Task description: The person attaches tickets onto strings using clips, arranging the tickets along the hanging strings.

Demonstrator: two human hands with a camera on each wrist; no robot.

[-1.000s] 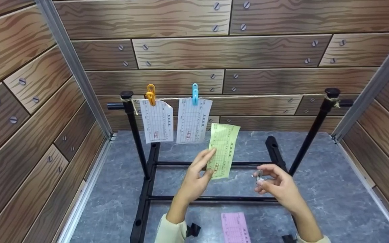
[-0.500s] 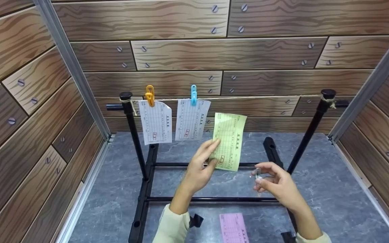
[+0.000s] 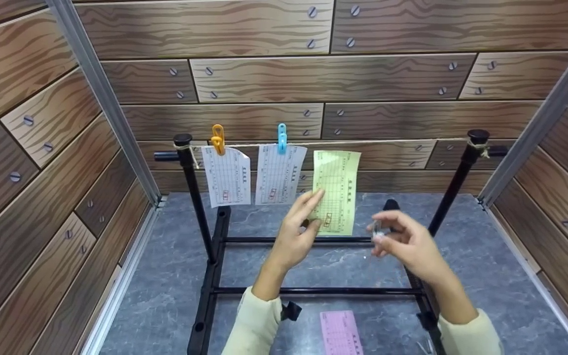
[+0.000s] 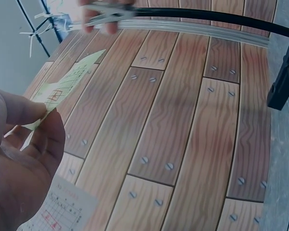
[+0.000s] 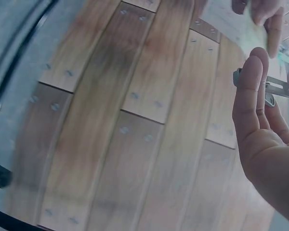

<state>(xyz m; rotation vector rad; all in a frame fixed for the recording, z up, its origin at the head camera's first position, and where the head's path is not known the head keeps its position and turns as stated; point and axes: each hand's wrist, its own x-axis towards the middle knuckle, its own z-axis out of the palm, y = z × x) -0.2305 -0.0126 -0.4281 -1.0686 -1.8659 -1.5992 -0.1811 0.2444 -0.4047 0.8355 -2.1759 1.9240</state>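
My left hand (image 3: 295,235) pinches a pale green printed slip (image 3: 337,190) by its lower left edge, holding it upright just below the string (image 3: 392,142). In the left wrist view, the thumb and fingers close on the slip's lower edge. To the right, my right hand (image 3: 405,241) holds a small grey clip (image 5: 278,90) between thumb and fingertips, apart from the slip. Left of the green slip, two white slips hang from the string: one (image 3: 227,177) by an orange clip (image 3: 218,140), the other (image 3: 279,175) by a light blue clip (image 3: 282,139).
A pink slip (image 3: 340,333) lies on the grey marbled surface (image 3: 151,305) at the front. The black frame's left post (image 3: 197,212) and right post (image 3: 451,197) carry the string, with low crossbars (image 3: 323,291) between them. Small grey pieces (image 3: 426,346) lie at the front right.
My left hand has raised the green slip up and right, its top edge now near the string. My right hand has risen with the clip, mostly in the last half second.
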